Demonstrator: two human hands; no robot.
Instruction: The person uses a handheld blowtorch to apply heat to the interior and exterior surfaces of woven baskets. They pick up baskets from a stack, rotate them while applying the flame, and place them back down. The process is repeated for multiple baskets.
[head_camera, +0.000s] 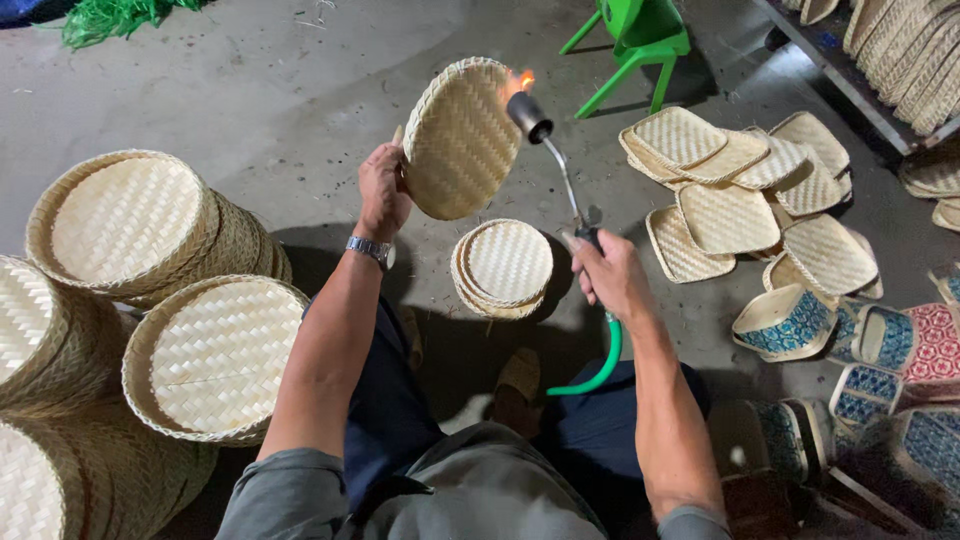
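The left hand (383, 190) grips a round woven tray (460, 138) upright while the right hand (607, 275), fingers closed on a gas torch (560, 165), singes its rim.

This is a small craft workshop where woven bamboo goods are made and finished. The concrete floor (250, 90) is bare, grey and stained, and the work is done low over it. Many pieces of the same kind lie around: tall stacks of round woven trays (130, 225) on the left, a loose heap of squarish woven trays (740, 190) on the right, and more stacked on a metal shelf (840, 70) at the upper right. Woven baskets with blue and red patterned sides (880, 350) stand beside them. A gas torch (545, 150) with a burning flame and a green hose (600, 365) is in use.
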